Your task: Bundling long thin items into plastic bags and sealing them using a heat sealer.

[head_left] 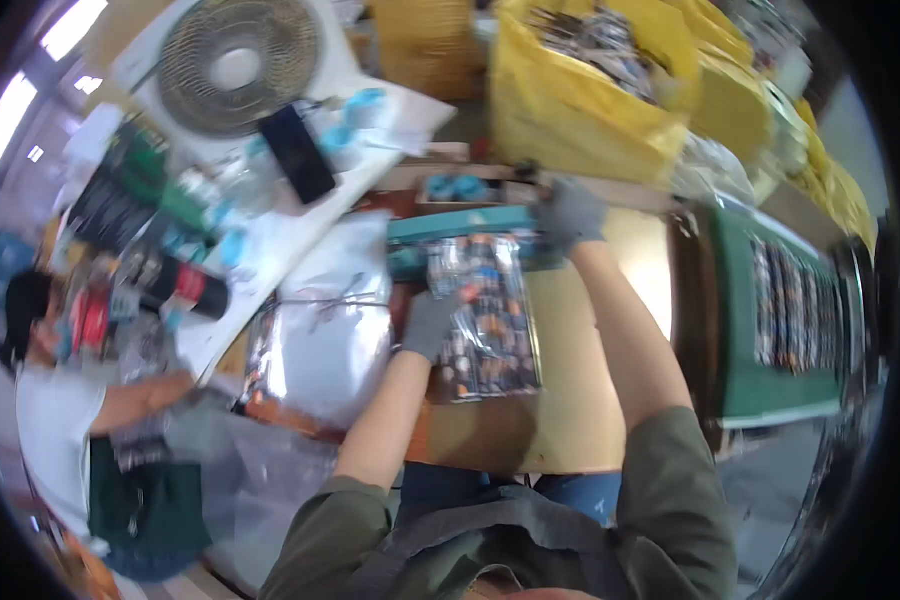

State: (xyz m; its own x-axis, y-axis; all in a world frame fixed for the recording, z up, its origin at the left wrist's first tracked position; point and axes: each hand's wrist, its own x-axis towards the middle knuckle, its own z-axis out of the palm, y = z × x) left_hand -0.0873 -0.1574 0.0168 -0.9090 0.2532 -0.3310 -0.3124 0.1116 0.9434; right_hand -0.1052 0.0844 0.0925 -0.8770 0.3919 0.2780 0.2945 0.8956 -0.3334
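A clear plastic packet (pixel 490 345) of dark, patterned pieces lies in front of me, its far edge against a long teal bar-shaped device (pixel 460 225). My left hand (pixel 432 322), in a grey glove with a bare fingertip showing, grips the packet's left side. At the bar's right end, my gloved right hand (pixel 573 214) is closed over it; blur hides the exact finger positions. Left of the packet lies a stack of clear plastic bags (pixel 330 345) with a dark band across it.
A tan board (pixel 580 400) covers my bench. To the right, a conveyor with a green belt (pixel 735 330) carries dark patterned pieces. Behind stands a yellow bag (pixel 580 110). A fan (pixel 235 70) and phone (pixel 298 155) occupy the left table; another person (pixel 60 410) works there.
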